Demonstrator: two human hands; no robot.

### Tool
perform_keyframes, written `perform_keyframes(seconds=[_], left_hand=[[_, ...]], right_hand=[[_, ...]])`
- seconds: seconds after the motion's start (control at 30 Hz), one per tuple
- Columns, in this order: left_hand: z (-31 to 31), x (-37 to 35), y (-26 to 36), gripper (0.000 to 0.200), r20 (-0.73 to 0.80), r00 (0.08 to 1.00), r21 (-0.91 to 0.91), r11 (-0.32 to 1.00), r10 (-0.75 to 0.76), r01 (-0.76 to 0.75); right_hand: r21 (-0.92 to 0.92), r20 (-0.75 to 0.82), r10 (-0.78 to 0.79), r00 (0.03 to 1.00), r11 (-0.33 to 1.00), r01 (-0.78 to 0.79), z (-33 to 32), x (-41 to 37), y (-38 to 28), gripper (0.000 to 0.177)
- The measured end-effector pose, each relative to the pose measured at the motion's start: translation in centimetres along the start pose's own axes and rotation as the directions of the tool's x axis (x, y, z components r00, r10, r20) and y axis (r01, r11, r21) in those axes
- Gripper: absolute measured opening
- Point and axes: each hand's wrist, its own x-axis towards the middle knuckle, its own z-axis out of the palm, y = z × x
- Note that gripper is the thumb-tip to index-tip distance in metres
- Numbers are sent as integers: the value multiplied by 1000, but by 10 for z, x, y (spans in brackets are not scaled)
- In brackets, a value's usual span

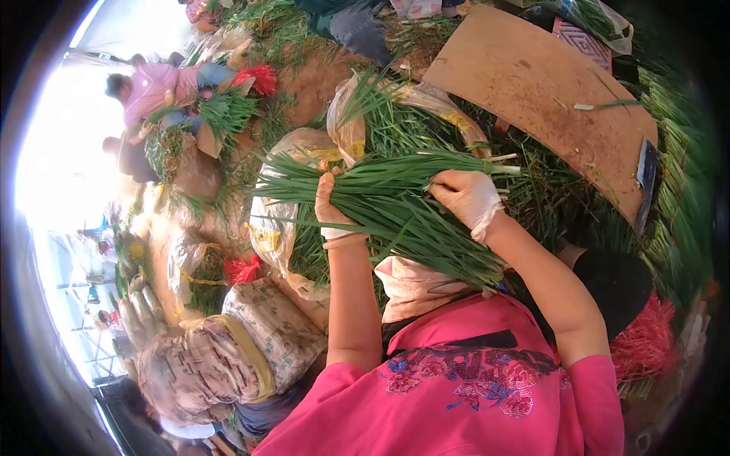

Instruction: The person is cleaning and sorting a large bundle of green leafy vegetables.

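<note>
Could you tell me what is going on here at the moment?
A person in a pink top holds a bunch of long green leaves, chives by the look, in both gloved hands. The left hand clasps it from one side; the right hand closes over it nearer the cut ends. Beyond lie plastic sacks stuffed with more greens and a cardboard sheet. Another person in pink sits among heaps further off.

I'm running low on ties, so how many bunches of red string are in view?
3 red bunches: one upper left by the person in pink, one left of centre among the sacks, one lower right beside the right arm. More may hide under the greens.
</note>
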Motion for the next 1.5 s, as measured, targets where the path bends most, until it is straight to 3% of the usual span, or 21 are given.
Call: perform_keyframes(seconds=[0.1,0.17,0.2,0.23,0.3,0.4,0.5,0.57,0.6,0.67,0.7,0.77,0.83,0.97,1.1,1.2,1.3,1.33,1.37,1.43,1.5], left_hand=[[-3,-2,2,37,-71,995,40,997,63,-60],[3,-7,2,31,-127,987,54,994,100,-93],[-8,-3,2,28,-146,984,51,995,98,-91],[-27,4,3,25,-165,982,48,995,96,-90],[-40,4,2,22,-201,976,14,996,85,-84],[-56,6,-4,22,-204,976,-31,995,81,-90],[-55,3,0,22,-232,973,-18,1000,-7,3],[-65,4,-5,25,-214,976,-9,999,39,-42],[-67,3,-6,25,-198,977,17,997,80,-78],[-75,8,-7,23,-234,965,48,993,116,-108],[-74,7,-7,22,-208,973,50,995,98,-89],[-70,2,-6,20,-155,986,55,997,64,-56],[-76,3,-6,20,-191,979,73,996,66,-53],[-50,-12,-6,28,-256,966,100,995,21,4],[-54,-13,-3,32,-279,960,89,996,0,26],[-56,-13,1,39,-301,953,103,993,-23,57],[-85,-9,-3,54,-297,953,84,993,-57,85],[-87,-12,-6,53,-311,948,59,994,-67,90],[-92,-16,-8,52,-328,941,36,995,-76,93],[-117,-11,-15,55,-161,940,-293,924,-301,246],[-152,-5,-15,54,164,858,-695,560,-488,451]], right_hand=[[526,-61,224,973,836,-159,-20,-10,-16,21],[726,-159,214,964,687,-33,-47,-19,3,21],[815,-177,138,975,576,66,-67,-26,12,26],[966,-105,187,977,253,55,-93,-32,40,29],[979,-202,223,954,18,203,-133,-63,32,27],[929,-337,280,899,253,269,-183,-118,65,13],[884,-455,306,836,44,465,-262,-175,121,5],[749,-354,469,809,660,-55,-257,-175,103,23],[498,-351,561,750,790,-358,-248,-175,86,33],[-172,-472,673,570,564,-808,-215,-168,64,58],[-218,-475,652,590,563,-797,-201,-163,54,56],[44,-289,476,831,873,-485,-177,-169,69,50],[-144,-251,148,957,972,-188,-136,-162,52,34],[-480,-19,-188,982,864,156,-76,-149,0,42],[-692,243,-76,967,685,228,-39,-113,5,21],[-839,223,-200,954,460,292,-53,-118,15,10],[-721,-152,-303,941,685,104,-114,-128,38,13],[-779,-170,-129,977,625,-53,-137,-134,63,11],[-900,-98,366,925,364,-240,-161,-129,65,15],[-854,-134,449,883,401,-333,-175,-148,78,24],[-622,-121,199,972,748,-231,-152,-157,82,33]])
